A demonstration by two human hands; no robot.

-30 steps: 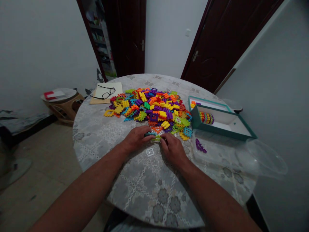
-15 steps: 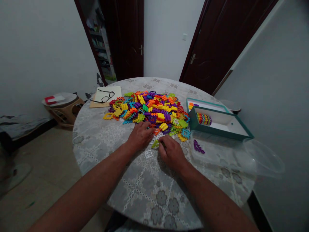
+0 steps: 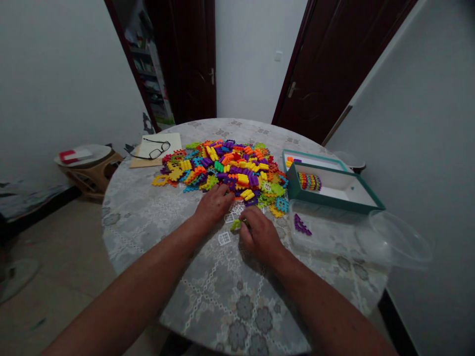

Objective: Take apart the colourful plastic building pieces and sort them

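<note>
My right hand (image 3: 259, 231) is closed, thumb and fingers pinching a lime-green plastic piece (image 3: 235, 225) just above the table. At the front edge of a heap of colourful interlocking building pieces (image 3: 226, 168), my left hand (image 3: 214, 203) is palm down with its fingers curled together. Those fingertips are partly hidden, and I cannot make out what they grip. Between and below the hands lie several small white window-shaped pieces, one of them a lone white window piece (image 3: 224, 238) nearer to me. Yellow ribbed bricks (image 3: 247, 195) lie beyond the hands.
On the right stand a green-edged box (image 3: 336, 198) with a beaded-looking colourful row inside, its lid (image 3: 315, 159), and a clear plastic tray (image 3: 326, 237) holding a purple piece (image 3: 302, 225). Glasses (image 3: 159, 150) rest on paper at the back left. A patterned cloth covers the round table (image 3: 208, 296).
The whole view has shifted slightly, so everything sits a little further left. My right hand covers more of the lime-green piece. My left fingers have curled in slightly at the heap's edge.
</note>
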